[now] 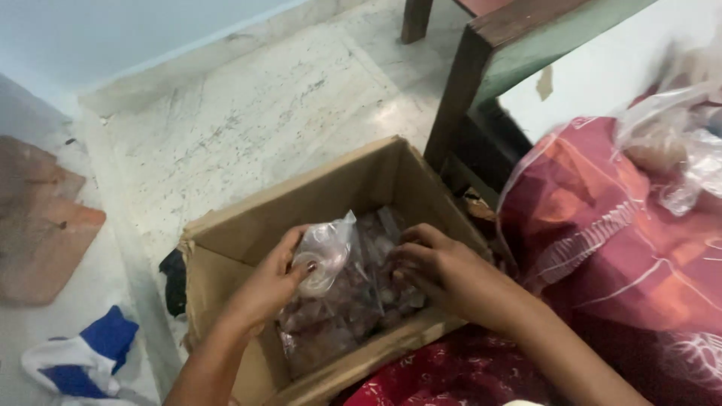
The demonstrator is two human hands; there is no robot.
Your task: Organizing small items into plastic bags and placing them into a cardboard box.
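While the left hand (274, 282) is pinching a light, crinkly, slippery plastic packet (325, 254) by its middle, the right hand (440, 271), at three o'clock of it, is pressing curled fingers onto the soft bags (353, 308) in the cardboard box (226, 248).

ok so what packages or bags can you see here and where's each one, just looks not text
Open brown cardboard box: on the pale stone floor, centre, both hands inside.
Small clear plastic bag with a round whitish piece: pinched by the left hand, over the box.
Clear plastic packets of brownish contents: filling the box bottom, under the right hand.
Crumpled clear plastic bags: upper right, on red patterned cloth.
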